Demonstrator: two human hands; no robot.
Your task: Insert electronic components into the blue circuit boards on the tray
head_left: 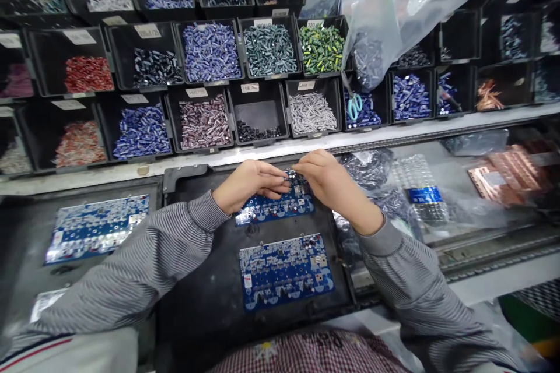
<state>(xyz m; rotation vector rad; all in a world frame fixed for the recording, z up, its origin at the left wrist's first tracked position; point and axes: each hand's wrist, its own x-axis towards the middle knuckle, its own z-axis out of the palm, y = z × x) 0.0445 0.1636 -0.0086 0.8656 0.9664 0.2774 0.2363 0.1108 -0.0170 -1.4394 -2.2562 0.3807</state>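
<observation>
A blue circuit board lies on a black tray, its top edge partly covered by my hands. My left hand reaches over it from the left, fingers together and pointing at small parts near the top right corner. From the right, my right hand bends down to the same corner with its fingertips pinched. Whatever is between the fingertips of either hand is too small or hidden to make out. Nearer to me, a second blue circuit board lies flat on the tray, filled with small components.
Rows of black bins with coloured electronic parts stand behind the tray. Blue-handled scissors rest in one bin. Another board lies left on a neighbouring tray. Plastic bags, a clear bottle and copper-coloured pieces are to the right.
</observation>
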